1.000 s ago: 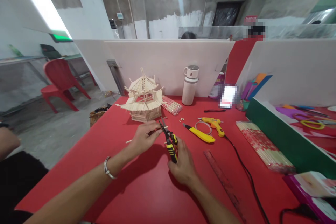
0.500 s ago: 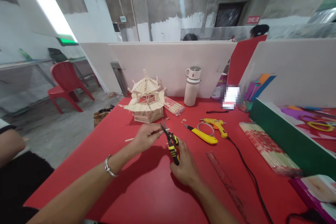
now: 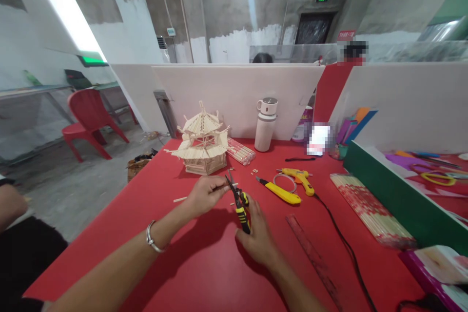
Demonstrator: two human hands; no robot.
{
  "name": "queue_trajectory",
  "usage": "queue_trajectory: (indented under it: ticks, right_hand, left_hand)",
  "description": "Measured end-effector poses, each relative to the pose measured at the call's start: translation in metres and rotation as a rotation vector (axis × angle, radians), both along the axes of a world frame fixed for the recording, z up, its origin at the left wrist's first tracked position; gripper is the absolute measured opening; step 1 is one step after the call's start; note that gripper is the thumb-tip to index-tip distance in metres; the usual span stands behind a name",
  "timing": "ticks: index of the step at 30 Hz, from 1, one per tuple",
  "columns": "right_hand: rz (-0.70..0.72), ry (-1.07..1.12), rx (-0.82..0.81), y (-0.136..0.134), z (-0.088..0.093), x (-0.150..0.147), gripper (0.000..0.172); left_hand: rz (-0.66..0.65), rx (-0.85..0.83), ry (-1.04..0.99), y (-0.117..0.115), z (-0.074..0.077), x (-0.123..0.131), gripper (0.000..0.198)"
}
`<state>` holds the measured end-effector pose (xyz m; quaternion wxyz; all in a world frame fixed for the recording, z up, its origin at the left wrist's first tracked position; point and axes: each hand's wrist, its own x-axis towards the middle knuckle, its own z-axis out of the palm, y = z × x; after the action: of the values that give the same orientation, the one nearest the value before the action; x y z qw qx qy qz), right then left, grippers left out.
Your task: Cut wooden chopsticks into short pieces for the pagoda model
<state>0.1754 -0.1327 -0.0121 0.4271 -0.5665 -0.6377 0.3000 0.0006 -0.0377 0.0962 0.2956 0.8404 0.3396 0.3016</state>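
My left hand [image 3: 204, 196] pinches a thin pale wooden stick [image 3: 179, 200], whose ends seem to stick out on both sides of the fingers. In my right hand [image 3: 260, 241] are black and yellow snips [image 3: 242, 214], their dark blades pointing up and slightly apart. The blades stand across the stick close to my left fingertips; whether they touch it I cannot tell. Just behind my left hand is a small pagoda model [image 3: 204, 148] built of pale sticks, with two tiered roofs. Tiny stick offcuts [image 3: 254, 171] lie on the red tabletop [image 3: 204, 273].
On the right lie a yellow utility knife [image 3: 281, 192], a yellow glue gun [image 3: 300, 179] with black cord, a red ruler [image 3: 310, 256] and a pack of sticks [image 3: 371, 209]. A white flask [image 3: 265, 129] and another stick pack [image 3: 239, 152] stand or lie near the white partition [image 3: 234, 87].
The view has tilted and shifted slightly. Both hands keep nearly the same pose, with the snips still at the stick.
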Motion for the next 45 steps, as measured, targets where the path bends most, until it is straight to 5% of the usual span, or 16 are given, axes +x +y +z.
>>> queue_trajectory:
  ticks: [11,25,38,45]
  right_hand:
    - [-0.078,-0.024,-0.034,-0.004,0.011,-0.006,0.070]
    - [-0.127,-0.034,0.065,0.003,0.005,-0.002,0.068]
    - [-0.124,-0.022,0.001,0.005,0.013,-0.001,0.064]
    - [-0.131,-0.072,0.043,0.005,-0.003,0.000,0.077]
  left_hand:
    - [0.076,-0.068,0.041,0.001,-0.001,0.002,0.036]
    - [0.022,-0.139,0.002,-0.001,0.003,0.011,0.035]
    - [0.154,0.097,0.006,-0.007,0.003,0.013,0.020]
    - [0.038,0.134,0.026,-0.004,-0.002,0.008,0.036]
